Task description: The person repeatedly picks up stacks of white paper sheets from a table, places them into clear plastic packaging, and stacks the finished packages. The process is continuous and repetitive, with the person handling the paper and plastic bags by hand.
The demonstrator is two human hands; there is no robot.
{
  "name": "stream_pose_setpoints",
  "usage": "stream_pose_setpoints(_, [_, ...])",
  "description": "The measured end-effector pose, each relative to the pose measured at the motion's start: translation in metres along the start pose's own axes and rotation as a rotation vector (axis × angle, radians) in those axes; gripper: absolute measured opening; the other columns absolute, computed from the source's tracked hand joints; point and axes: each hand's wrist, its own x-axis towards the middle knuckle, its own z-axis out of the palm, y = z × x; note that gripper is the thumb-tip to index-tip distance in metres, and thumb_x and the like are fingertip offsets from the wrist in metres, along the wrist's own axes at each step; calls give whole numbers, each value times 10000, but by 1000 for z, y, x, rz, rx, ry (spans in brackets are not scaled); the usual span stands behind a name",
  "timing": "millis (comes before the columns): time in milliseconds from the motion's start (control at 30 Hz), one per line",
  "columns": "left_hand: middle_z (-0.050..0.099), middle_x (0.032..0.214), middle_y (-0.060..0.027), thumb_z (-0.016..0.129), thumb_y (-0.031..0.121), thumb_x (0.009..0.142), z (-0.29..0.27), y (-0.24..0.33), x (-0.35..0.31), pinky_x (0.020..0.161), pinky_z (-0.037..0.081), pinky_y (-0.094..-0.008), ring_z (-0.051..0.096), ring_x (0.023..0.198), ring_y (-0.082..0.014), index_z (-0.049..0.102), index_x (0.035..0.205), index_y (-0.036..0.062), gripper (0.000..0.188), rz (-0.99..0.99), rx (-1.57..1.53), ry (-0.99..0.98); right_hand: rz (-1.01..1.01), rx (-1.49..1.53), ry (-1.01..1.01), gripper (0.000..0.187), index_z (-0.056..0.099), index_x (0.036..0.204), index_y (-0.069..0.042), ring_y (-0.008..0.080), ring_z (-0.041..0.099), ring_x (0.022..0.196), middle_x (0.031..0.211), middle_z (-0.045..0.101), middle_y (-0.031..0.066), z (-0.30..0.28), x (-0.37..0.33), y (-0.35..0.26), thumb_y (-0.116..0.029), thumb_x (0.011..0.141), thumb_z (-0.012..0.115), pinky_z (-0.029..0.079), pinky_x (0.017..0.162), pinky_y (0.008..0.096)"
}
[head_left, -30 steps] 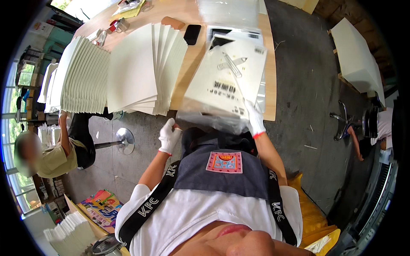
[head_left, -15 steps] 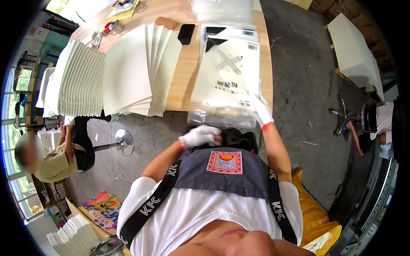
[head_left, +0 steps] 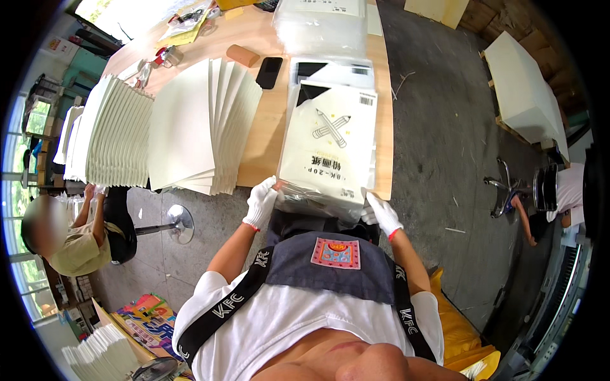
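Observation:
A pack of drawing paper (head_left: 298, 141) with a crossed-pencils cover lies in a clear plastic sleeve at the right of the table. Its near end, with the loose plastic flap (head_left: 311, 198), overhangs the front edge towards my waist. My left hand (head_left: 260, 202), in a white glove, pinches the flap's left corner. At the near right corner my right hand (head_left: 382, 214), gloved the same way, has its fingers curled round the pack's edge; some fingertips are hidden under it. Beneath lies another sleeved pack (head_left: 365, 71), its far end showing.
Left of the pack, white paper sheets (head_left: 181, 127) stand fanned in stacks. A black phone (head_left: 269, 73) lies beside them. More clear plastic sleeves (head_left: 321, 32) are piled behind. A seated person (head_left: 76, 235) is at the left. A white-topped pallet stack (head_left: 524, 89) stands at the right.
My left hand has moved from my lap up to the flap's left corner. My right hand has slid down to the near right corner. The table appears slightly lower in view.

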Motion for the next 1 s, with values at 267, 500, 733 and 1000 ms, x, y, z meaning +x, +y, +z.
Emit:
stream_pose_setpoints(267, [641, 862, -82, 698, 72, 693, 25, 159, 17, 682, 514, -429, 639, 793, -307, 644, 748, 105, 84, 1270, 422, -106, -550, 662, -294, 386, 510, 1307, -2, 134, 590, 1021, 1143, 625, 61, 56, 82, 2, -206, 982, 556, 490, 875, 285])
stream_pose_setpoints(500, [549, 811, -60, 585, 23, 844, -1, 232, 107, 625, 447, -318, 516, 695, -185, 491, 777, 58, 121, 1108, -353, 269, -805, 186, 200, 401, 552, 1270, -9, 118, 581, 1031, 1109, 620, 28, 3, 98, -282, -310, 1008, 509, 474, 874, 274])
stream_pose_setpoints(733, [522, 853, 15, 514, 138, 962, -28, 333, 312, 712, 398, -221, 467, 768, -80, 577, 980, 28, 128, 848, -722, 454, -1016, 319, 313, 405, 636, 1183, -39, 113, 572, 898, 978, 658, 7, -58, 178, -493, -367, 946, 624, 450, 837, 282])
stream_pose_setpoints(1000, [610, 1041, -107, 574, 144, 852, -35, 216, 480, 882, 450, -356, 564, 968, -242, 579, 1147, 43, 312, 455, -189, 650, -765, -91, 674, 660, 587, 1271, 23, 315, 543, 1224, 1293, 599, 201, -104, 380, -493, -495, 865, 639, 391, 1033, 361])
